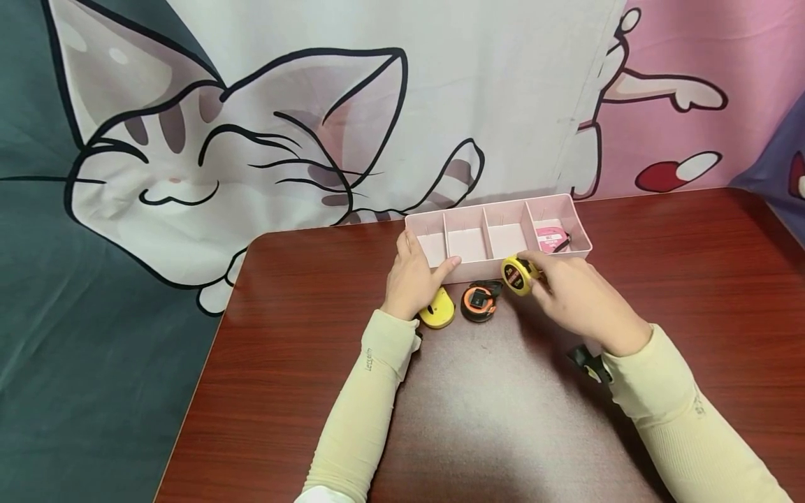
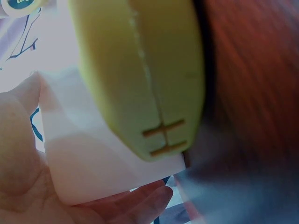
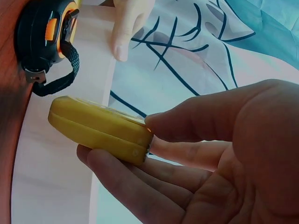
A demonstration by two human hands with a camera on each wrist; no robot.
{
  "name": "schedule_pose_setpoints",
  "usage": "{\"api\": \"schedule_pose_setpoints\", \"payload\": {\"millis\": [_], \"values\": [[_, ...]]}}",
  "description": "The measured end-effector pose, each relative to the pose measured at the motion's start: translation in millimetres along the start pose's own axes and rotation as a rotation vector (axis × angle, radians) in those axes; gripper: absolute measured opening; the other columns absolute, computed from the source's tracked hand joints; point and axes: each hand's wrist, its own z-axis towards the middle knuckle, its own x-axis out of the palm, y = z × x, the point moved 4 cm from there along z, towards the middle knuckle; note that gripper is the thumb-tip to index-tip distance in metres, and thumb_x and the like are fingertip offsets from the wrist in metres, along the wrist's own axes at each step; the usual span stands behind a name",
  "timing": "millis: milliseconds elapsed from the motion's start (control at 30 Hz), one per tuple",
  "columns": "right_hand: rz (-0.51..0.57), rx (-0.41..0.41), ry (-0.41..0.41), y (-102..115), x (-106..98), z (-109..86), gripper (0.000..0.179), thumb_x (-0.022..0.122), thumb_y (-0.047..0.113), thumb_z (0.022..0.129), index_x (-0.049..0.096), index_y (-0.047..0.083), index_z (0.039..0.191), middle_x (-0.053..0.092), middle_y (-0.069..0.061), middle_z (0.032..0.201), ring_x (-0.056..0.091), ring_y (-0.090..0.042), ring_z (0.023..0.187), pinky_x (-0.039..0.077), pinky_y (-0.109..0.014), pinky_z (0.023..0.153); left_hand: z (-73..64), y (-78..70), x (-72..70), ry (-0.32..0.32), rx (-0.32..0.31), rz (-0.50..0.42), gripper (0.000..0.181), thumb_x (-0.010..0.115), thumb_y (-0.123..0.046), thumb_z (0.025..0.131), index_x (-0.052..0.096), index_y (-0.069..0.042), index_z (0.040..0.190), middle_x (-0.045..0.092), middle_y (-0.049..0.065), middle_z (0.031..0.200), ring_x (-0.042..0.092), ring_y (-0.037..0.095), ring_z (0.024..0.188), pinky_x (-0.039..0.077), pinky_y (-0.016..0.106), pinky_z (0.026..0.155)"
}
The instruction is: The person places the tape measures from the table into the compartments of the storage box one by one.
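My right hand [image 1: 575, 297] pinches a yellow tape measure [image 1: 517, 274] between thumb and fingers, at the front wall of a pink divided box [image 1: 481, 271]. In the right wrist view this tape measure [image 3: 100, 128] is tilted, its yellow edge showing. With thumb on the front and fingers round the end, my left hand [image 1: 411, 279] grips the box's left end. Another yellow tape measure [image 1: 438, 309] stands on the table beside that hand, partly hidden by it. Between the hands sits a black and orange tape measure [image 1: 479, 302] with a black strap.
A pink tape measure [image 1: 552, 239] with a dark strap lies in the box's rightmost compartment. The box stands at the back edge of the brown wooden table [image 1: 302, 349]. Behind hangs a cartoon-cat curtain [image 1: 516, 91].
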Motion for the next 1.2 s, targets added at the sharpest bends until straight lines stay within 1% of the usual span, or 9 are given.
{"api": "schedule_pose_setpoints", "payload": {"millis": [100,267,500,800,900,1067,1200], "values": [[-0.005,0.011,0.0,-0.3,-0.4,0.8,0.032,0.063,0.001,0.088,0.063,-0.001,0.12,0.065,-0.007,0.08,0.052,-0.022,0.064,0.045,-0.045,0.061,0.0,-0.2,-0.1,0.001,0.0,0.0,0.113,0.055,-0.069,0.091,0.003,0.006,0.158,0.014,0.022,0.163,0.049,0.042,0.131,0.049,0.053,0.094],[0.002,0.027,0.003,-0.5,-0.6,1.8,0.032,0.063,0.001,0.088,0.063,-0.001,0.121,0.066,-0.008,0.081,0.052,-0.023,0.066,0.045,-0.045,0.062,0.2,-0.4,-0.4,-0.003,0.003,0.005,0.114,0.055,-0.07,0.091,0.004,0.006,0.158,0.014,0.022,0.163,0.05,0.042,0.129,0.05,0.052,0.093],[-0.007,0.035,-0.022,-0.8,-3.1,1.8,0.034,0.062,0.003,0.089,0.063,-0.001,0.122,0.064,-0.008,0.077,0.048,-0.022,0.061,0.043,-0.043,0.058,0.5,-0.2,-0.3,-0.004,-0.002,0.001,0.114,0.055,-0.07,0.091,0.003,0.006,0.158,0.014,0.021,0.163,0.051,0.042,0.128,0.05,0.053,0.093],[-0.008,0.065,-0.051,-1.7,-6.0,2.7,0.037,0.06,0.004,0.089,0.063,0.0,0.125,0.067,-0.011,0.082,0.047,-0.023,0.059,0.044,-0.045,0.06,1.0,0.0,0.5,-0.004,-0.004,0.004,0.113,0.055,-0.069,0.091,0.004,0.006,0.158,0.014,0.021,0.163,0.05,0.041,0.13,0.049,0.052,0.094],[-0.005,0.071,-0.067,-1.9,-7.3,3.5,0.038,0.06,0.004,0.088,0.063,-0.001,0.126,0.068,-0.011,0.082,0.047,-0.023,0.06,0.044,-0.045,0.061,1.3,0.0,0.5,-0.003,-0.004,0.004,0.113,0.055,-0.069,0.091,0.004,0.006,0.158,0.014,0.021,0.163,0.05,0.042,0.13,0.049,0.052,0.094],[0.007,0.057,-0.107,-1.5,-8.7,4.8,0.039,0.062,0.002,0.086,0.063,-0.002,0.125,0.064,-0.008,0.075,0.046,-0.021,0.059,0.042,-0.043,0.06,1.1,-0.2,0.3,-0.001,-0.005,0.004,0.114,0.055,-0.07,0.091,0.004,0.006,0.158,0.014,0.021,0.163,0.049,0.041,0.131,0.049,0.052,0.094],[0.014,0.05,-0.142,-0.8,-9.1,5.4,0.038,0.062,0.001,0.086,0.063,-0.002,0.124,0.068,-0.01,0.08,0.048,-0.022,0.06,0.043,-0.043,0.061,0.5,-0.4,-0.1,-0.002,-0.006,0.006,0.114,0.056,-0.07,0.091,0.004,0.006,0.158,0.014,0.021,0.163,0.05,0.042,0.13,0.049,0.052,0.093]]}}
